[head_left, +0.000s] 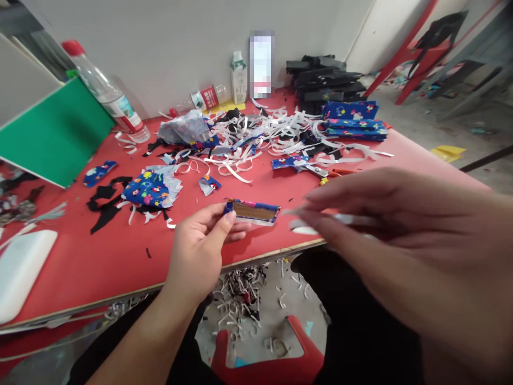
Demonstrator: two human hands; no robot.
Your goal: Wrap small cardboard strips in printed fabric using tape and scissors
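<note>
My left hand (202, 235) is closed on a small flat piece (256, 212) covered in blue printed fabric, with a brown face inside its folded edges. The thumb presses its left end, just above the table's front edge. My right hand (396, 230), blurred and close to the camera, pinches a thin pale strip (292, 212) right of that piece; the two are apart. Beneath the right hand lies a white object (303, 229), partly hidden. Scissors (315, 170) and a blue fabric scrap (285, 162) lie beyond it.
White strip offcuts (280, 131) heap across the red table (120, 256). Fabric pouches (150, 187) lie left; stacked blue pieces (355, 128) and black pieces (326, 80) stand back right. Bottles (124, 112), a green board (60, 133) and a white box (26, 272) occupy the left.
</note>
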